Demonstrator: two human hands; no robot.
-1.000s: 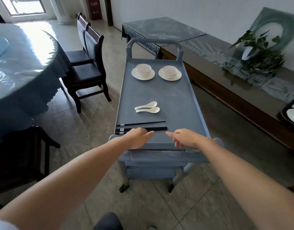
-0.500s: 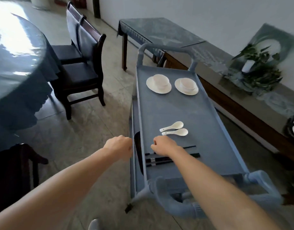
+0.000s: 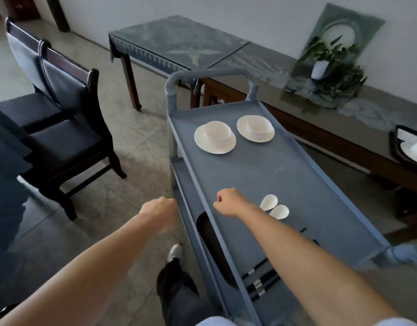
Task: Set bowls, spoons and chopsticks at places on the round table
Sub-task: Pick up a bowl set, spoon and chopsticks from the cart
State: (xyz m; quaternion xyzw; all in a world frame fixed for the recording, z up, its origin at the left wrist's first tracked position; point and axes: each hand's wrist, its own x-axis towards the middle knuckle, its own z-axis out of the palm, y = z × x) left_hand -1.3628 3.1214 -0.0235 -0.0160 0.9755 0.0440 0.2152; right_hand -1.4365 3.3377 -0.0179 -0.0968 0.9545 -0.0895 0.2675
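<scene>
Two white bowls (image 3: 217, 132) (image 3: 257, 126), each on a saucer, stand at the far end of the blue-grey cart's top tray (image 3: 249, 175). Two white spoons (image 3: 274, 207) lie mid-tray, their handles hidden behind my right forearm. Black chopsticks (image 3: 261, 280) lie near the tray's close end, partly under that forearm. My right hand (image 3: 228, 201) hovers over the tray just left of the spoons, fingers curled, nothing seen in it. My left hand (image 3: 159, 209) is curled beside the cart's left rim, over the floor. The round table's dark cloth (image 3: 5, 184) shows at far left.
Two dark chairs (image 3: 61, 137) stand between the round table and the cart. A cloth-covered side table (image 3: 174, 43) and a long sideboard with a plant (image 3: 327, 71) line the wall. A black tray of white dishes (image 3: 409, 147) sits at right. My foot (image 3: 175, 252) is by the cart.
I have stepped to the cart's left side. My right hand went from the chopsticks forward to beside the spoons. My left hand left the cart's end and hangs beside its rim.
</scene>
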